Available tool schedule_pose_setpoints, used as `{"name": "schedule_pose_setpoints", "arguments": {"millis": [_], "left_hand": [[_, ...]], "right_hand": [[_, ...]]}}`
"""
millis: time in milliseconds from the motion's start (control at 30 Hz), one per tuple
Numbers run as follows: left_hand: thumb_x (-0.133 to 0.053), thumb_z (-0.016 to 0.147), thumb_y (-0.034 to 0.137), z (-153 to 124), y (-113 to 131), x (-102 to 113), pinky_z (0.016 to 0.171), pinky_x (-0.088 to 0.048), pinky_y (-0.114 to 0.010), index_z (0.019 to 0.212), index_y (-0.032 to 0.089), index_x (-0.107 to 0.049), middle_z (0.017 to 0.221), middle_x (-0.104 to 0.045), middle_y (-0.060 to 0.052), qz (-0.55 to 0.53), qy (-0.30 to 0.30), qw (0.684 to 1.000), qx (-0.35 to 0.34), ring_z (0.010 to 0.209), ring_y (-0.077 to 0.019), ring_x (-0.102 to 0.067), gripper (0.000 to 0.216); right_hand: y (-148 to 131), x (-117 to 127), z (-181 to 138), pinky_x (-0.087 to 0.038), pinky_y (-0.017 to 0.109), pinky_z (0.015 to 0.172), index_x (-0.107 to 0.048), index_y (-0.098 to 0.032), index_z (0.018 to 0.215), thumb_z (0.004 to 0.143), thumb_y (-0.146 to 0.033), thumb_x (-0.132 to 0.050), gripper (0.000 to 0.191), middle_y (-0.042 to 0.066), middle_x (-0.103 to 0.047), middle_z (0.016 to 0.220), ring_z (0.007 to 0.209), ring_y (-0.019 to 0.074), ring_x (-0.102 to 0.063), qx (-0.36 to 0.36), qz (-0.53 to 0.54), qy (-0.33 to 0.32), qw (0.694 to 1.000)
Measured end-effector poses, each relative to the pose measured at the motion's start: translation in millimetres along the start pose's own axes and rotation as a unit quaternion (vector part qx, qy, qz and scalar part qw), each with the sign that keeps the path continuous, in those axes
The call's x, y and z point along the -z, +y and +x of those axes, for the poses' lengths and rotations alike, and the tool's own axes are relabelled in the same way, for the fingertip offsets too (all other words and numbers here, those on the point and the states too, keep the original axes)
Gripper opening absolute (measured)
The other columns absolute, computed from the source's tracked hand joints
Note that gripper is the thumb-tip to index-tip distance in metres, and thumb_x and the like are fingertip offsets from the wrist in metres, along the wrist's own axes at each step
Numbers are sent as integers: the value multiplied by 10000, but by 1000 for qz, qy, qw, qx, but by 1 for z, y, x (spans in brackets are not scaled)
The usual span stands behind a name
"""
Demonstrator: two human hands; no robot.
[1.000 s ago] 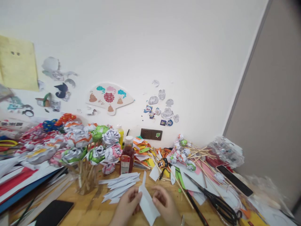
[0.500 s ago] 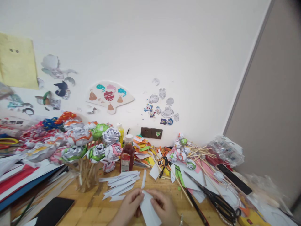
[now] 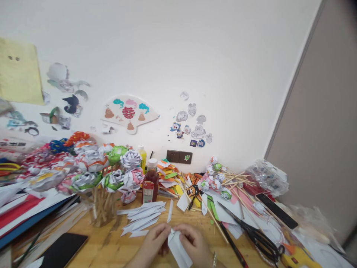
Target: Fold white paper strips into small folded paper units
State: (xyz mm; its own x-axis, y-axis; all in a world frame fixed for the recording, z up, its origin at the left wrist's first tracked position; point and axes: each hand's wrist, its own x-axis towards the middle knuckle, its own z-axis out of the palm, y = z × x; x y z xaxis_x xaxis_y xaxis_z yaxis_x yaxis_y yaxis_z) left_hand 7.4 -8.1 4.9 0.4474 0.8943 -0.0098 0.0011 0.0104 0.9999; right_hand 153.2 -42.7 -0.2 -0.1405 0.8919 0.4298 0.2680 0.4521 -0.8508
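At the bottom edge both my hands pinch one white folded paper strip [image 3: 178,250]. My left hand [image 3: 153,243] grips its upper left side with curled fingers. My right hand [image 3: 195,245] presses the strip's top end from the right, a bracelet on its wrist. Just beyond my hands lies a fan of several folded white paper strips [image 3: 142,217] on the wooden table [image 3: 111,249], with a single strip [image 3: 170,211] beside it.
A bunch of paper flowers on sticks [image 3: 106,175] stands at left. A red sauce bottle [image 3: 150,184] is behind the strips. Black scissors [image 3: 253,232], skewers with paper buds [image 3: 223,182], a phone [image 3: 63,249] and another phone [image 3: 276,210] lie around.
The white strip has dropped lower and my hands have closed in on its top end, folding it smaller. The view has tilted slightly downward.
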Motion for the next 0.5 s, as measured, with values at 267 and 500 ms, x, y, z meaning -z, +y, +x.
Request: {"name": "schedule_pose_setpoints", "arguments": {"millis": [267,500], "left_hand": [[-475,604,551,1,-4,2,382,-257,-176,550,169,-450,413,-390,80,19,-35,999,-23,362,-66,-358,387],[-446,640,536,1,-4,2,388,-240,-175,549,171,-440,399,-390,82,37,-35,998,-29,364,-69,-365,376]], "right_hand": [[-3,1,2,-429,285,649,-613,-190,818,760,-265,-429,207,52,-631,771,722,180,-561,-14,-11,10,1000],[1,2,2,-405,230,542,-616,-181,742,746,-280,-450,193,22,-598,644,602,147,-531,-44,-2,27,999]]}}
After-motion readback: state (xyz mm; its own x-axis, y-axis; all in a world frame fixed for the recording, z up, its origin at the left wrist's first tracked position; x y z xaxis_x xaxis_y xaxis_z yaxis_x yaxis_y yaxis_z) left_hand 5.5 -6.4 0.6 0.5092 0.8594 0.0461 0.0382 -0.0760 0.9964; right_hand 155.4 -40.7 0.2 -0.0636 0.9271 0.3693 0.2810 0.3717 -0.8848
